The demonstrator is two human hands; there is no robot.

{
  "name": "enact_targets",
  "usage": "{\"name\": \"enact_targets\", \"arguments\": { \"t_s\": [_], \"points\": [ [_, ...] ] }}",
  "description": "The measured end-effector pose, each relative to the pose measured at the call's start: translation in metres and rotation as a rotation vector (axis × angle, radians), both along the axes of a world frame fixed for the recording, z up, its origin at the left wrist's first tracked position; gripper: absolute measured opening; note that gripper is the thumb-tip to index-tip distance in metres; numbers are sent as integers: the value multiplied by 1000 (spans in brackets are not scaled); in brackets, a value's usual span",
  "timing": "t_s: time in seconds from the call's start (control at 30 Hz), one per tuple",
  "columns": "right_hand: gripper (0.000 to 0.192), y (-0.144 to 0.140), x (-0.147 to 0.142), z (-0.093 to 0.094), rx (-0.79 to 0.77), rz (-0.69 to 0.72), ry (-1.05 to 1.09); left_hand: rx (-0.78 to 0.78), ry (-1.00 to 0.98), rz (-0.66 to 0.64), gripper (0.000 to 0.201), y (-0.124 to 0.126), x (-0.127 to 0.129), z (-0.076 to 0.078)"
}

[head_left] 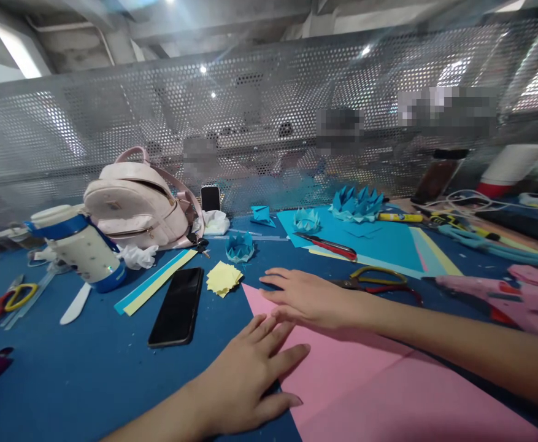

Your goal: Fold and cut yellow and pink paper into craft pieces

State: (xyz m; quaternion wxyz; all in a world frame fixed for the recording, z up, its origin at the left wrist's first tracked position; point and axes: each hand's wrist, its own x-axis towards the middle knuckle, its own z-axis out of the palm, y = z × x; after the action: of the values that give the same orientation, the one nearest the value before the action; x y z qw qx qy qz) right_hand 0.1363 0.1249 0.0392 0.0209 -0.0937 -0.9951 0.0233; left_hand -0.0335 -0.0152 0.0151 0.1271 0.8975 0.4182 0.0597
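Pink paper (365, 387), spread on the table (84, 374): touched its left edge with left hand (245, 374) and right hand (312, 299), each with released grip. Saw scissors (354, 282) just beyond the pink paper, yellow paper pieces (224, 278) left of it, black phone (176, 307) farther left, blue sheet (388, 247) farther beyond, pink glue gun (480, 287) rightward.

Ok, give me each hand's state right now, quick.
Left hand: open, grasping nothing, over the edge of the pink paper.
Right hand: open, grasping nothing, over the paper near its far corner.
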Motion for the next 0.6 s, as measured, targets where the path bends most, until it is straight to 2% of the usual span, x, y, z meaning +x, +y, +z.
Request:
{"name": "enact_targets", "arguments": {
  "t_s": [0.17, 0.27, 0.6],
  "points": [
    [39, 0, 13, -2, -15, 15, 45, 8, 20, -6, 61, -1, 0, 0],
    [40, -5, 21, -2, -16, -38, 61, 3, -6, -4, 61, -1, -2, 0],
    [45, -20, 40, -16, 177, -139, 44, 0, 11, 2, 61, -1, 0, 1]
  ]
}}
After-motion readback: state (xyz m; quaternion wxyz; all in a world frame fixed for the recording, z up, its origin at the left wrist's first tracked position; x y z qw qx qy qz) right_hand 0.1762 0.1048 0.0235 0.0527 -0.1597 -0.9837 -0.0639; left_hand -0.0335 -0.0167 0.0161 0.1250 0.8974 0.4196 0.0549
